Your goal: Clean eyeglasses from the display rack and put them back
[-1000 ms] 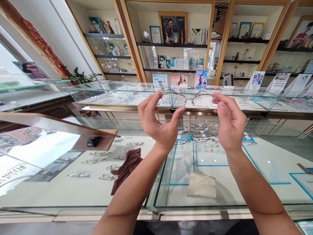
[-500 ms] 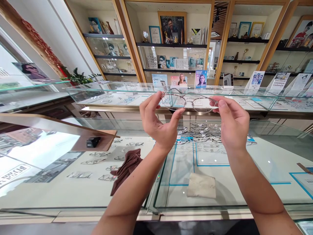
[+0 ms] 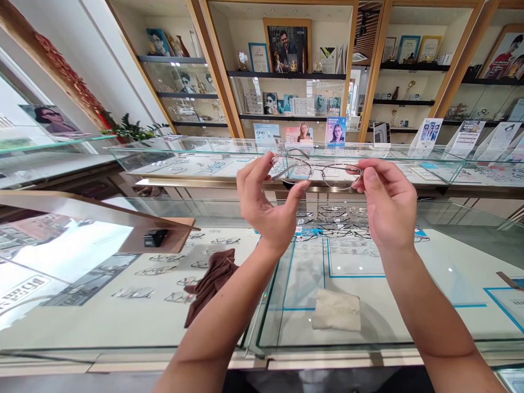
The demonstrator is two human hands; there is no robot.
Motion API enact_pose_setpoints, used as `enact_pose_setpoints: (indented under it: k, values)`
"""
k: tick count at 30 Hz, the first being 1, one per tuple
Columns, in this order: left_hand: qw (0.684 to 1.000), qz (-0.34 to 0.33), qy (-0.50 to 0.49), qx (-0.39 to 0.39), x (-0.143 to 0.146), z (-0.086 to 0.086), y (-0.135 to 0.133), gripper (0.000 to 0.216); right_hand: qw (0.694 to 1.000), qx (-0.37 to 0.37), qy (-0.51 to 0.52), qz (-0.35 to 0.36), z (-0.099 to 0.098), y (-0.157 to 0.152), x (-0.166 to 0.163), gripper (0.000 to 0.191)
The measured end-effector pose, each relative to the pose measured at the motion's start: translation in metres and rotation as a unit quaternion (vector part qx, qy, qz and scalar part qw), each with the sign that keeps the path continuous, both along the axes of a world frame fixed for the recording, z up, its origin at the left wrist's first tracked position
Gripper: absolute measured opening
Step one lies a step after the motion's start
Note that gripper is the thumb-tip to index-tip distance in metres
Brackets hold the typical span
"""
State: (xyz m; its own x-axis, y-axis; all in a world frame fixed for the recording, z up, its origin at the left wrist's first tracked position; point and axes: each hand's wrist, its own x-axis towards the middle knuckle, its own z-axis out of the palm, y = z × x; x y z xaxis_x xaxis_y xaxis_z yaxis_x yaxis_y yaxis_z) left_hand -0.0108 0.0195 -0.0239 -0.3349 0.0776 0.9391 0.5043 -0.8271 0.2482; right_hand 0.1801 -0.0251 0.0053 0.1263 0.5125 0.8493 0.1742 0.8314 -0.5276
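A pair of thin metal-rimmed eyeglasses (image 3: pixel 317 167) is held up in front of me, above the glass counter. My right hand (image 3: pixel 391 202) pinches it at the right end of the frame, between thumb and fingers. At the other end, the fingertips of my left hand (image 3: pixel 268 204) are by the left lens and a temple arm, and seem to touch it. The left thumb stands well apart from those fingers. Below, a folded beige cloth (image 3: pixel 336 310) lies on the counter top. A crumpled brown cloth (image 3: pixel 215 278) is beside my left forearm.
Under the glass of the counter (image 3: pixel 446 273) are several rows of eyeglass frames (image 3: pixel 333 221). A tilted mirror (image 3: pixel 61 245) with a wooden edge stands at left. Beyond are another display case (image 3: pixel 229 164), upright cards (image 3: pixel 336 132) and wall shelves (image 3: pixel 286 75).
The eyeglasses have turned slightly, and the left temple arm now shows beside the left lens, near my left fingers. My left hand has shifted slightly right; the right keeps its pinch.
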Motion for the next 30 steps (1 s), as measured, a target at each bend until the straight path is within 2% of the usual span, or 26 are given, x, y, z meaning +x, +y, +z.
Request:
enact_pose_setpoints:
  k: [4, 10, 18, 30]
  values:
    - [1.0, -0.02, 0.005, 0.014, 0.002, 0.003, -0.003, 0.063, 1.0, 0.014, -0.007, -0.015, -0.001, 0.003, 0.002, 0.027]
    - [0.997, -0.076, 0.0, -0.004, 0.003, 0.005, -0.006, 0.068, 0.999, 0.012, 0.002, -0.033, 0.0, 0.004, 0.002, 0.024]
    - [0.988, -0.152, -0.006, -0.029, -0.002, 0.005, -0.009, 0.07, 1.0, 0.005, 0.007, -0.013, 0.002, 0.001, 0.001, 0.021]
    - [0.989, -0.137, -0.029, -0.051, 0.0, 0.006, -0.02, 0.062, 1.0, -0.02, 0.005, 0.009, 0.001, 0.005, 0.004, 0.021]
